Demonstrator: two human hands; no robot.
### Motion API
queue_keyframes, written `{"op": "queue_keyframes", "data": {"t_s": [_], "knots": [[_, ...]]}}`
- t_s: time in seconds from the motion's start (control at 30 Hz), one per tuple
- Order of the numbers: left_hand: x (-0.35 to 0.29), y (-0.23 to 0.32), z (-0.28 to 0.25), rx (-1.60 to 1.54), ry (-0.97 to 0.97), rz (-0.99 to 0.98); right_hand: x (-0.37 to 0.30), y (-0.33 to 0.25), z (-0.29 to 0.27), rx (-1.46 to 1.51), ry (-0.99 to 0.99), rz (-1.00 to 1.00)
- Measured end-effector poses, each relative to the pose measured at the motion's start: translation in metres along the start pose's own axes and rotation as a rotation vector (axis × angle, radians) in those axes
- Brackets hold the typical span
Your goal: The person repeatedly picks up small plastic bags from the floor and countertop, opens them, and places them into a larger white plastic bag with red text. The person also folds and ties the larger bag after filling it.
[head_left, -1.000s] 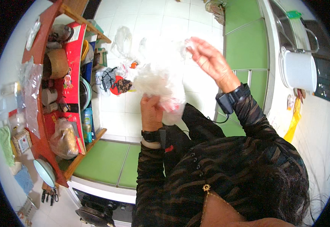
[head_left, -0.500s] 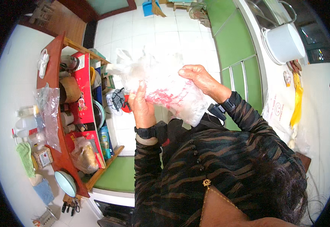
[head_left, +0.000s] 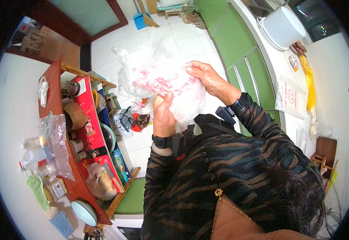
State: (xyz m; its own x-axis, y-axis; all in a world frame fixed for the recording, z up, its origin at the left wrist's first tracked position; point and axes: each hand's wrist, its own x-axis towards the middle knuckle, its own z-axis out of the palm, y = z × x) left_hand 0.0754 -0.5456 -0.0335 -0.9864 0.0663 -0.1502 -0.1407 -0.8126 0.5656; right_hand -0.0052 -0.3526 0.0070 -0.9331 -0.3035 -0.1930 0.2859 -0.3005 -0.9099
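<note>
Between my two hands hangs a thin, crumpled plastic bag [head_left: 162,82], whitish and see-through with smeared red print. My left hand [head_left: 164,116] grips its lower left part, the thumb lying on top. On the right, my right hand [head_left: 210,80] pinches the bag's upper right edge between thumb and fingers. The bag's loose, bunched end spreads away from me over the floor. Whether anything lies inside the bag I cannot tell.
To the left stands a wooden shelf [head_left: 56,100] with jars, pots and bags. A blue dustpan [head_left: 140,22] and broom lie at the far end of the tiled floor. Along the right run green cabinets [head_left: 238,60], with a white bucket [head_left: 284,28] on the counter.
The bag has turned and spread wider in my hands, its printed side now more toward the far left. My left hand sits lower and further right. The whole view has shifted.
</note>
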Motion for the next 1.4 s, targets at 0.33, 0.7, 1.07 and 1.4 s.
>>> {"op": "queue_keyframes", "data": {"t_s": [0.33,0.7,1.07,1.4], "knots": [[0.017,0.022,-0.018,-0.093,0.172,-0.188,-0.040,-0.020,-0.032,-0.662,0.136,-0.243],[0.010,0.018,-0.004,0.008,0.417,-0.032,-0.022,-0.024,-0.047,-0.607,0.217,-0.213],[0.014,-0.048,0.062,1.028,0.001,0.004,-0.056,-0.061,-0.121,-0.802,0.130,-0.298],[0.009,-0.043,0.080,0.963,-0.006,0.042,-0.080,-0.103,-0.204,-0.725,0.086,-0.241]]}}
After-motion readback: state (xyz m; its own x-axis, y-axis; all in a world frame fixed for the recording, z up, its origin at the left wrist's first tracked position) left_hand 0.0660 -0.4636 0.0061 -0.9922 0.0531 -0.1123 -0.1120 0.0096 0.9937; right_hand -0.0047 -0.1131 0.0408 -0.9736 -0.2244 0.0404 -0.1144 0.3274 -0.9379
